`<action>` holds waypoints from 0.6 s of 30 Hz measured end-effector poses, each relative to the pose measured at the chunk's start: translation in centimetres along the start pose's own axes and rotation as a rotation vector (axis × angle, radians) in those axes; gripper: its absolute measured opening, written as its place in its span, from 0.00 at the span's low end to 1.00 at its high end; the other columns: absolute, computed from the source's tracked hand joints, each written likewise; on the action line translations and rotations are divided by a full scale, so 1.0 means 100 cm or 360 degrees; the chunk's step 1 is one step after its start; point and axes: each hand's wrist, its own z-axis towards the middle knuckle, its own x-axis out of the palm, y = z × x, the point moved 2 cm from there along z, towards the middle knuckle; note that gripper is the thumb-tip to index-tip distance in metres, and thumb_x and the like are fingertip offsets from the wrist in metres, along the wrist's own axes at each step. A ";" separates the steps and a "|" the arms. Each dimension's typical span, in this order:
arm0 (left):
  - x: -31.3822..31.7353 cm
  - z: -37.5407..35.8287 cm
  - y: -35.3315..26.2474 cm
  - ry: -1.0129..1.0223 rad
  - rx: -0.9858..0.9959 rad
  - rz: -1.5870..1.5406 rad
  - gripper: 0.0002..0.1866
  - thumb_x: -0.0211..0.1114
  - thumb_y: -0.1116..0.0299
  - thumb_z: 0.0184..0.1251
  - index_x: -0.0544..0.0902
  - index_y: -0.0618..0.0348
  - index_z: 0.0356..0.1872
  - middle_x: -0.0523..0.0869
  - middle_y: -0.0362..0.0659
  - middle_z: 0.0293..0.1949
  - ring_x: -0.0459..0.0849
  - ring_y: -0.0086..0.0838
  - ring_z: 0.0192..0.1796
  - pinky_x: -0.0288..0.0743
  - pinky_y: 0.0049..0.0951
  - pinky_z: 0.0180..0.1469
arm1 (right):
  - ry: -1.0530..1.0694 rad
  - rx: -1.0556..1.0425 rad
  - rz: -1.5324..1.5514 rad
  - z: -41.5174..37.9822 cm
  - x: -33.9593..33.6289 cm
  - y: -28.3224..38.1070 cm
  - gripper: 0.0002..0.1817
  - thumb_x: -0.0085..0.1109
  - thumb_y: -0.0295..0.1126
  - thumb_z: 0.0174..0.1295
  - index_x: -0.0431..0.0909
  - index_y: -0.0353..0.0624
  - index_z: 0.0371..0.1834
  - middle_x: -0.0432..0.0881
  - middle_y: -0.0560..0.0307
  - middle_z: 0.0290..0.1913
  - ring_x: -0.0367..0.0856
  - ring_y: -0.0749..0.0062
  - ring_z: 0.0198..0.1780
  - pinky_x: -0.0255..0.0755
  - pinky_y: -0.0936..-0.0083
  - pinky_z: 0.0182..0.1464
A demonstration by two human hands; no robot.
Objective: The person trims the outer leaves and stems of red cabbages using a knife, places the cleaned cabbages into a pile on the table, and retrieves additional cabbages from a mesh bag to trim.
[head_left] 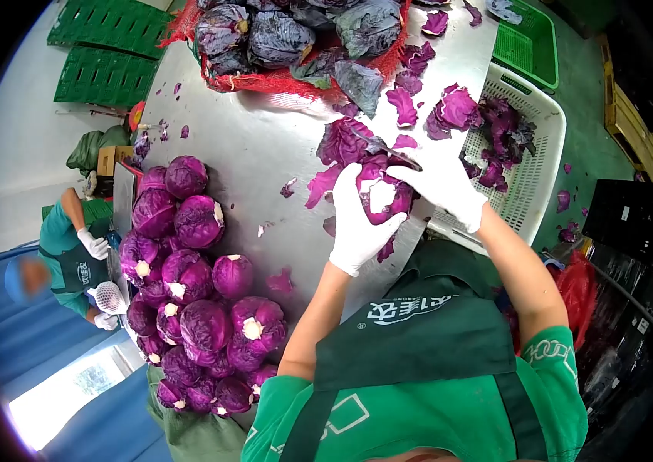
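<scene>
Head view: the gloved left hand (357, 223) grips a red cabbage (382, 196) over the steel worktop (249, 146); the gloved right hand (446, 185) holds a knife (388, 150) against it.

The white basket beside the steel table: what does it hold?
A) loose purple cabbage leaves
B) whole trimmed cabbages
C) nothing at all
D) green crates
A: the white basket holds loose purple leaves, while the trimmed cabbages are piled on the steel table and the untrimmed ones lie in a red net sack.
</scene>
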 end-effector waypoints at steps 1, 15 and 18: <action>-0.001 0.000 0.000 0.0017 -0.0064 -0.0062 0.56 0.83 0.65 0.40 0.58 0.65 0.72 0.66 0.55 0.65 0.68 0.45 0.67 0.63 0.42 0.70 | 0.0022 -0.0093 -0.0110 0.002 0.003 -0.006 0.22 0.60 0.47 0.66 0.82 0.44 0.56 0.84 0.49 0.51 0.82 0.55 0.50 0.74 0.66 0.53; -0.011 -0.007 0.011 0.0059 -0.0034 0.0043 0.55 0.83 0.62 0.39 0.60 0.55 0.72 0.61 0.55 0.66 0.60 0.51 0.70 0.57 0.51 0.73 | 0.0048 0.0553 -0.0439 0.039 -0.004 -0.072 0.24 0.58 0.50 0.65 0.80 0.47 0.58 0.85 0.43 0.47 0.85 0.50 0.46 0.77 0.62 0.50; -0.023 -0.001 0.016 0.0118 -0.0170 0.0087 0.57 0.84 0.59 0.37 0.60 0.48 0.73 0.56 0.57 0.66 0.53 0.58 0.72 0.52 0.57 0.73 | -0.0212 0.0261 0.0246 0.026 -0.019 -0.031 0.35 0.67 0.50 0.60 0.72 0.50 0.70 0.80 0.51 0.61 0.84 0.67 0.54 0.76 0.72 0.58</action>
